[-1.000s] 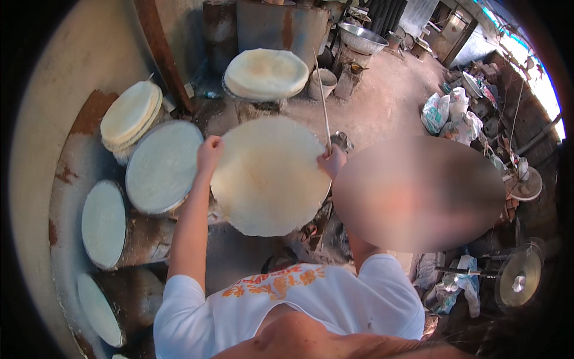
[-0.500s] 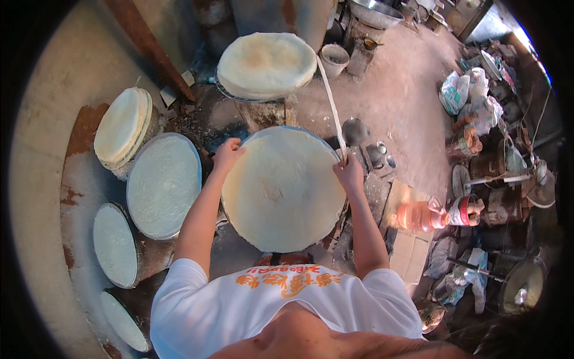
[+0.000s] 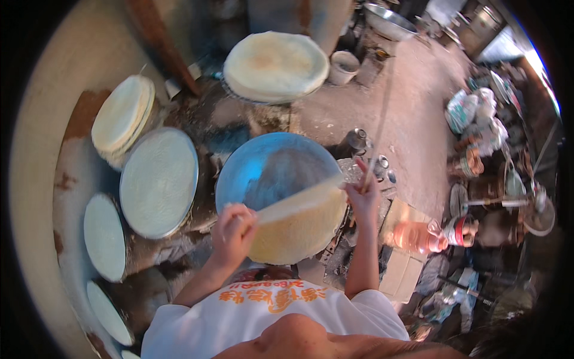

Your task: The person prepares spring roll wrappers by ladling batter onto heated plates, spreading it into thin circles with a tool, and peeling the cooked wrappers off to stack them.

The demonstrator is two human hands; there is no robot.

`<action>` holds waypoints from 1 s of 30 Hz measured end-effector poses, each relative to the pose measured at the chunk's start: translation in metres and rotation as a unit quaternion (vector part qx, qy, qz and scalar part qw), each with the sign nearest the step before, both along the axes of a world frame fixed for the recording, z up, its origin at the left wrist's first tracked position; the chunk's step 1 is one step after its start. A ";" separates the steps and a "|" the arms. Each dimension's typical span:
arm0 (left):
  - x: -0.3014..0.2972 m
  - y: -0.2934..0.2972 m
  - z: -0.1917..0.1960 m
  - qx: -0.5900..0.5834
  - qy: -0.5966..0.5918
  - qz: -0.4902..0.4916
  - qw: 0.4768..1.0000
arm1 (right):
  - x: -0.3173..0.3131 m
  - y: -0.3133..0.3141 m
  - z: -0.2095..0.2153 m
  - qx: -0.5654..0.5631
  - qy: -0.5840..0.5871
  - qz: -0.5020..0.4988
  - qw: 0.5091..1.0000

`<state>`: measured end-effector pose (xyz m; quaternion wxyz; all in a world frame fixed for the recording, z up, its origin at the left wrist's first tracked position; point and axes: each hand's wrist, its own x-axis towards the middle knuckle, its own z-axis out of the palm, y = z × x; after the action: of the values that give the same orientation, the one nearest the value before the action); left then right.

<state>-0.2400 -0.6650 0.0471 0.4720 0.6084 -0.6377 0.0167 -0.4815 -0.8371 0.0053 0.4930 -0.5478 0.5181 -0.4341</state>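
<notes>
A large thin round pancake point(image 3: 302, 230) is peeled partway off a round griddle point(image 3: 236, 170), its far edge lifted and drawn toward me. The far half of the griddle's dark, blue-gleaming surface shows bare. My left hand point(image 3: 234, 232) is closed, pinching the pancake's left edge. At the right edge, my right hand point(image 3: 365, 194) grips a long thin pale stick point(image 3: 382, 122) that points away from me, blurred by motion. Its thumb side meets the pancake's right corner. One or two fingers of that hand stick up.
A stack of finished pancakes point(image 3: 275, 66) stands beyond the griddle, another stack point(image 3: 122, 116) at far left. Several round pale discs, one point(image 3: 158, 182) nearest, line the left. Right: metal cups point(image 3: 382, 164), an orange-tinted plastic bottle point(image 3: 415, 236), cardboard point(image 3: 400, 278), plastic bags point(image 3: 475, 110).
The pancake lay flat over the whole griddle; its far edge is now lifted and pulled toward me. My left hand moved nearer to me, my right hand slightly nearer, and the stick swung rightward.
</notes>
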 end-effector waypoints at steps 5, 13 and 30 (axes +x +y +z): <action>0.003 0.041 0.054 0.011 0.036 -0.056 0.998 | -0.042 0.003 0.023 -0.060 -0.128 0.173 0.975; 0.153 0.138 0.100 -0.042 0.083 0.070 0.993 | 0.153 0.042 0.139 -0.004 0.082 0.330 0.940; 0.642 0.111 0.045 -0.085 -0.335 0.272 0.898 | 0.693 -0.022 0.098 -0.036 -0.213 0.443 0.870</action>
<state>0.4025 -0.5543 0.0923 0.2572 0.6744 -0.5638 0.4014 0.2111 -0.8592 0.1033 0.7118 -0.6317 0.0871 -0.2947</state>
